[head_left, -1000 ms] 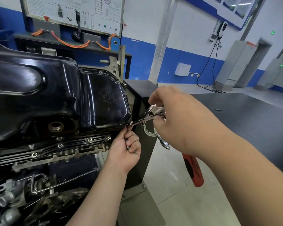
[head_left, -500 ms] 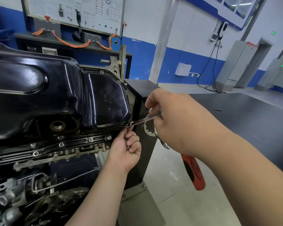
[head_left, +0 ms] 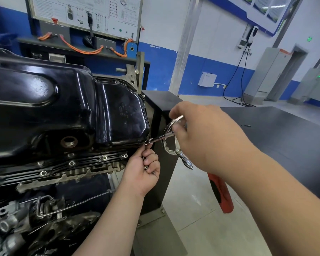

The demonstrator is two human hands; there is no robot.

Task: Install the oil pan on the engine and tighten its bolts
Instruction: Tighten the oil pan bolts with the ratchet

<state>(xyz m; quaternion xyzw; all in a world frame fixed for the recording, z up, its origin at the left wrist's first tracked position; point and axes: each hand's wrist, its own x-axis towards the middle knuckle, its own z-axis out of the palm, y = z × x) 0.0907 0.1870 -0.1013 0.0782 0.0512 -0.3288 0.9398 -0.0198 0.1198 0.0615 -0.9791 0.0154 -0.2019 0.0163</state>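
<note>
Right hand (head_left: pixel 207 137): fingers (head_left: pixel 177 129) curled round the chrome tool (head_left: pixel 167 143), pinching its thin straight shaft near the hand end. A curved chrome loop with a notched inner edge and a pointed tail hangs below the fingers. The shaft's tip sits on the corner bolt (head_left: pixel 150 140) at the lower right corner of the oil pan (head_left: pixel 63 108).

Left hand (head_left: pixel 142 174): fingers clenched, gripping spare bolts (head_left: pixel 146 167); one small bolt head shows between the curled fingers. The topmost fingertips reach up to the pan's corner, just below the corner bolt. Cannot tell whether they touch it.

Oil pan: black and glossy, seated on top of the engine (head_left: pixel 44 209), flange against the block. Flange bolts (head_left: pixel 104 157) sit along the near edge. An open drain hole (head_left: pixel 69 142) shows in the pan's near wall.

A dark stand post (head_left: pixel 163 182) rises behind both hands. A red handle (head_left: pixel 220 193) is partly hidden under the right forearm. The dark tabletop (head_left: pixel 275 135) lies to the right.

Against the frame one second back: the shaft tip is on the same corner bolt, and the left hand is in the same place with the same grip. The right hand has moved only slightly on the tool. The pan has not shifted.
</note>
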